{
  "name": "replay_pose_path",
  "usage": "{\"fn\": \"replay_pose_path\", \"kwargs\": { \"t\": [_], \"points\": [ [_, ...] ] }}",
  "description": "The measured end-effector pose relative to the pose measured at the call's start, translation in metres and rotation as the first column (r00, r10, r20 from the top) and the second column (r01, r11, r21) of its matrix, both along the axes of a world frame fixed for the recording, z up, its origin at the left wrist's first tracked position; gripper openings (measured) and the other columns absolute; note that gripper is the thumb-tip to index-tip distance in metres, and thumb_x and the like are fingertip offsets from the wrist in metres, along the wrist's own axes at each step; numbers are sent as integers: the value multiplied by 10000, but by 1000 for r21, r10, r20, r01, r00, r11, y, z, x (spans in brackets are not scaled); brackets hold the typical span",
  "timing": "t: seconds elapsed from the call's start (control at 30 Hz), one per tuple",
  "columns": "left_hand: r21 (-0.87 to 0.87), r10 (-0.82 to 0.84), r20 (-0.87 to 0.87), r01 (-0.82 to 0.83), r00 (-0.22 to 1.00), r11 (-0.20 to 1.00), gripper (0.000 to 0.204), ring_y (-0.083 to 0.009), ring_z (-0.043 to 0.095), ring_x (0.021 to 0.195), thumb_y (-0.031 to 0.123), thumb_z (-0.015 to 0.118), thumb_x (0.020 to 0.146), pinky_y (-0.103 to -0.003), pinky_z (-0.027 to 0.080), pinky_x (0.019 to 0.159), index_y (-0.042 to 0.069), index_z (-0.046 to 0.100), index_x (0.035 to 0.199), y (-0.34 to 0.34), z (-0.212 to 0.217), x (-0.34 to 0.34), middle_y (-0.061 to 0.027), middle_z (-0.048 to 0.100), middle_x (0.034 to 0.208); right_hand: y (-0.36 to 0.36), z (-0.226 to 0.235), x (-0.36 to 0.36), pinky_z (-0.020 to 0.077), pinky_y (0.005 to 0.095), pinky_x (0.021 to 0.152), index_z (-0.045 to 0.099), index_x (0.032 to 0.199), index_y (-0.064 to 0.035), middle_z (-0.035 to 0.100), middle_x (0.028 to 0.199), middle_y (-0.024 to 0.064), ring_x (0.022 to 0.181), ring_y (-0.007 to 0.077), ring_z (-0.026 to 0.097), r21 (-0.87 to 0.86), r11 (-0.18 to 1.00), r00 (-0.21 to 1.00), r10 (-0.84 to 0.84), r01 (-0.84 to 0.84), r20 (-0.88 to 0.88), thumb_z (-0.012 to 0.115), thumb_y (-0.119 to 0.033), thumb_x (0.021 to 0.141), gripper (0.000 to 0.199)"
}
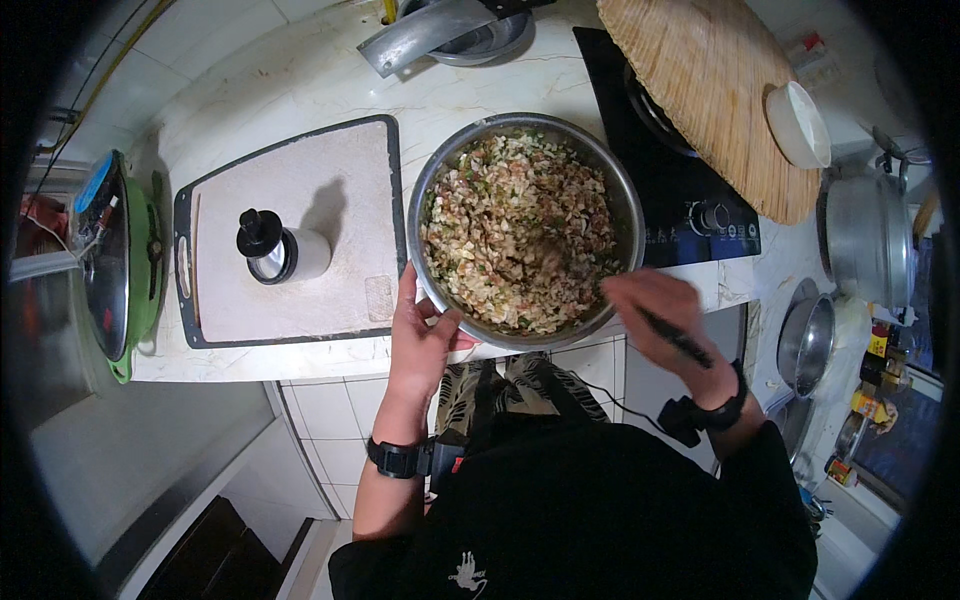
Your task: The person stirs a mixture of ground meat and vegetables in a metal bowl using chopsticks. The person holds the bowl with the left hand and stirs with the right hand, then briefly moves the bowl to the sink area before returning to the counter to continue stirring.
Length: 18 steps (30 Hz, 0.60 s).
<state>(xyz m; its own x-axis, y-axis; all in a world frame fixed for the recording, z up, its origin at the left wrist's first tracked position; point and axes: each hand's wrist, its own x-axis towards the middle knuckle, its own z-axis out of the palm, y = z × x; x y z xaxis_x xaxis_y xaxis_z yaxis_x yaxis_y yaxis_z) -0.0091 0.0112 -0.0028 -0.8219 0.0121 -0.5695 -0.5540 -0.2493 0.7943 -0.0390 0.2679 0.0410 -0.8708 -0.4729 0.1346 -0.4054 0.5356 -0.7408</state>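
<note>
A large steel mixing bowl (634, 215), filled with a chopped filling (510, 225) of pale, green and reddish-brown bits, stands at the counter's front edge. My left hand (422, 330) grips its lower left rim, with the thumb at the side. At the lower right rim, my right hand (660, 315) is closed round a dark stick-like utensil handle (678, 338). Motion smears that hand and the middle of the filling. Because of the blur, the utensil's far end cannot be made out.
Left of the bowl lies a cutting board (350, 240) bearing a white jar with a black top (300, 253). A cleaver (425, 38) rests across a pan (490, 45) behind. To the right are an induction cooker (650, 190), a round wooden mat (710, 90) and a white bowl (798, 125).
</note>
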Motion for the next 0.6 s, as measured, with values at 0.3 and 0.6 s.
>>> {"fn": "replay_pose_path", "kwargs": {
  "t": [0.3, 0.6],
  "points": [
    [-28, 23, 5, -22, 1000, 999, 728, -205, 657, 684, -71, 496, 836, -258, 571, 568, 125, 167, 1455, 1, -1, -1, -176, 595, 1012, -22, -16, -8, 524, 357, 684, 626, 944, 17, 646, 841, 140, 769, 265, 642, 63, 992, 977, 120, -111, -177, 620, 8, 766, 178],
    [-18, 33, -39, -33, 999, 999, 731, -202, 657, 688, -84, 500, 839, -270, 575, 571, 126, 169, 1455, 5, -3, 3, -174, 607, 985, -18, -22, -14, 530, 358, 694, 644, 947, 17, 651, 880, 171, 793, 277, 652, -64, 992, 986, 98, -108, -136, 592, 14, 825, 133]
  ]
}}
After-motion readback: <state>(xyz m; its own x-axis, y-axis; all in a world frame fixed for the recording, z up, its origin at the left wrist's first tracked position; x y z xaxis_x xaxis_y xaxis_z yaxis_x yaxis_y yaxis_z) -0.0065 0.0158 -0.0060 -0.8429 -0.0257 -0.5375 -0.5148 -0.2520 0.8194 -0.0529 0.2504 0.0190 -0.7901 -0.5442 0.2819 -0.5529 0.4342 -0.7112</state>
